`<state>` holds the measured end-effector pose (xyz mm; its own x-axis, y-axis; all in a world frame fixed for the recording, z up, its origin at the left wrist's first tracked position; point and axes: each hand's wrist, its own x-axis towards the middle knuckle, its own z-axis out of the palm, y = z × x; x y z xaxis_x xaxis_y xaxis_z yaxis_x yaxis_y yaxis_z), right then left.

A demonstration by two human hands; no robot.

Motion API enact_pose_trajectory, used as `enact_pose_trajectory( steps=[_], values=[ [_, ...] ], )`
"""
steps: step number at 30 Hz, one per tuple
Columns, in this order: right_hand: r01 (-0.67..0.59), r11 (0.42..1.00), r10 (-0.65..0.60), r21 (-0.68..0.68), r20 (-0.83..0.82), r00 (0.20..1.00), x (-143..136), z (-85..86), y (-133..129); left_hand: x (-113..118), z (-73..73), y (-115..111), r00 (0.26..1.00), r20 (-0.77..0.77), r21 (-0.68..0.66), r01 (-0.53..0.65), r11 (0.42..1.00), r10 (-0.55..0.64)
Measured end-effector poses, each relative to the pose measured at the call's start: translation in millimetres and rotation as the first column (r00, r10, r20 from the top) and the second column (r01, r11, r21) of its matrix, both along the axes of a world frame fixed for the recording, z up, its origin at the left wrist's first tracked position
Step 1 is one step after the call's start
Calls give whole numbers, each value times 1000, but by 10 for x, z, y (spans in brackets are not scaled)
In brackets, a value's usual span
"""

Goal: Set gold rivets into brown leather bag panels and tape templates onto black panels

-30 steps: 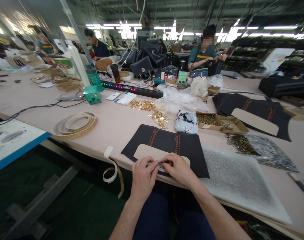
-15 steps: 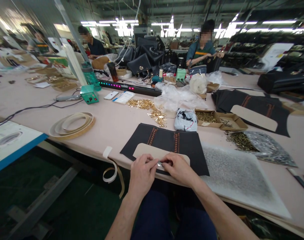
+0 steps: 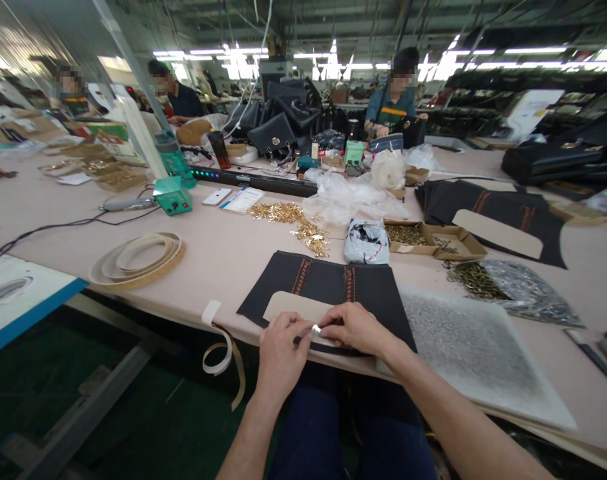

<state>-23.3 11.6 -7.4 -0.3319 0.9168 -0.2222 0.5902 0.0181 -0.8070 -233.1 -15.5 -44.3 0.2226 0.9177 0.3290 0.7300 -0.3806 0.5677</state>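
Observation:
A small shiny silver piece [image 3: 316, 329] lies between my fingertips, too small and bright to name. My right hand [image 3: 356, 328] pinches it from the right. My left hand [image 3: 284, 348] meets it from the left, index finger and thumb curled in. Under both hands is a beige rounded panel [image 3: 292, 308], partly covered by them. It rests on a black leather-like piece [image 3: 324, 275] with two brown stitched strips, at the table's front edge.
Gold metal parts [image 3: 283, 212] and a white plastic bag [image 3: 366, 241] lie beyond the black piece. Cardboard boxes [image 3: 433, 240] of small hardware stand farther right. A grey speckled slab [image 3: 468, 353] is at the right; coiled strips [image 3: 138, 260] lie left. Co-workers sit across the table.
The silver piece now shows more brightly between my fingertips, as my fingers have shifted slightly around it. The whole view has turned a little to the right.

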Motion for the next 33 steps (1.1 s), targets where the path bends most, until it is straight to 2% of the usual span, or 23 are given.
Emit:
enact_pose_trajectory(
  steps=[7,14,20,27,33],
  values=[
    [-73,997,72,-6,-64,995,45,-37,32,3,0,-9,1000,7,4,-1,1000,1],
    [-28,995,20,-97,-79,997,14,-50,94,10,11,29,1000,-16,-36,-7,999,7],
    [-14,999,19,-46,115,993,-42,53,125,-14,0,83,999,-37,-59,28,998,-30],
    [-44,999,49,-26,238,970,-155,136,239,-24,-24,96,999,-12,-58,39,998,-40],
    [-181,962,249,-205,382,890,-241,280,405,-13,19,92,999,-15,-98,43,994,-45]
  ],
)
